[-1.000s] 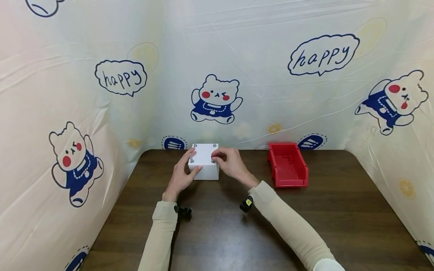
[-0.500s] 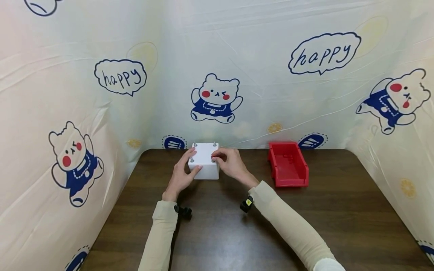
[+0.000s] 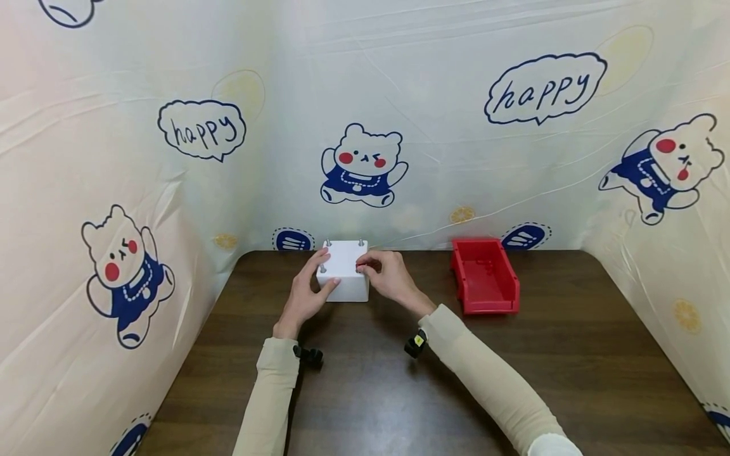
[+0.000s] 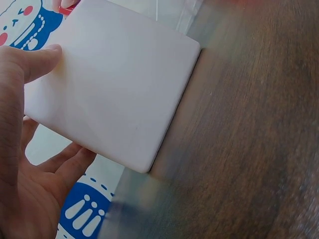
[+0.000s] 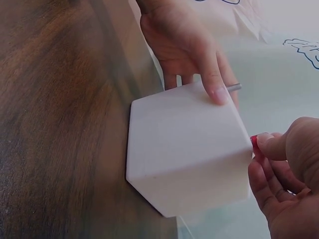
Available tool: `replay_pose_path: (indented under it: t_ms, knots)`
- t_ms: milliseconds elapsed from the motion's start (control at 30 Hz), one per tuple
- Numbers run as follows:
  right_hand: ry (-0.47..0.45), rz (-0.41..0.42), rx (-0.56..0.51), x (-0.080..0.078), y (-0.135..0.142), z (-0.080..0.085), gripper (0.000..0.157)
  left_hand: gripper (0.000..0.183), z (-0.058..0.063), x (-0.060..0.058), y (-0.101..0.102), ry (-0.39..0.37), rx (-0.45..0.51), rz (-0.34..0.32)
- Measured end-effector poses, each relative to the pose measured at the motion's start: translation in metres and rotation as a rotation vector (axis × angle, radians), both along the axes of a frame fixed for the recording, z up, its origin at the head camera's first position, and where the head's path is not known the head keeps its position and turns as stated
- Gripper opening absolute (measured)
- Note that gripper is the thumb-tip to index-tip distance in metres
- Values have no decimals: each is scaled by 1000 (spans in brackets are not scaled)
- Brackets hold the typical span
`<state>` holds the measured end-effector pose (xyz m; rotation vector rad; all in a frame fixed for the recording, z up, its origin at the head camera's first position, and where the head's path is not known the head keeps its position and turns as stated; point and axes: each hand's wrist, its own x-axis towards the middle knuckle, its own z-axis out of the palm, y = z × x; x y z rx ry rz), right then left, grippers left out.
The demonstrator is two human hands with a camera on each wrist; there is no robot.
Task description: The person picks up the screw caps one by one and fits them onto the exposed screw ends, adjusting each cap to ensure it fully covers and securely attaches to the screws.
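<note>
A white block-shaped box (image 3: 345, 289) stands on the table, with metal bolts (image 5: 234, 87) sticking up at the corners of its top. My left hand (image 3: 302, 297) grips the box from its left side, thumb on the front face, the other fingers around the side and top edge. At the front right corner, my right hand (image 3: 390, 273) pinches a small red piece (image 5: 254, 143) between thumb and index finger, right at the bolt there. The fingers mostly cover that piece, so its exact kind is hidden.
To the right of the box sits a red plastic bin (image 3: 492, 306) with small red pieces lying inside. The brown wooden table (image 3: 393, 392) ends at the back against a printed sheet (image 3: 439, 152) that hangs around three sides.
</note>
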<state>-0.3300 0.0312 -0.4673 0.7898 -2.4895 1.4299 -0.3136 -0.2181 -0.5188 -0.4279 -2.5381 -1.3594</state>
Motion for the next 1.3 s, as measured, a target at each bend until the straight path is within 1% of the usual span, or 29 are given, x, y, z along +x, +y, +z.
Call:
replay_pose_path:
  t_ms: [433, 667, 967, 1300]
  knots:
    - [-20, 33, 30, -1, 3, 3, 17, 62, 1, 1, 0, 9, 3, -7]
    - [-4, 44, 45, -1, 2, 3, 15, 62, 0, 0, -1, 8, 5, -3]
    - [45, 63, 38, -2, 5, 4, 15, 61, -5, -2, -1, 47, 10, -9]
    - [31, 43, 9, -1, 17, 10, 22, 61, -5, -3, -1, 51, 20, -9]
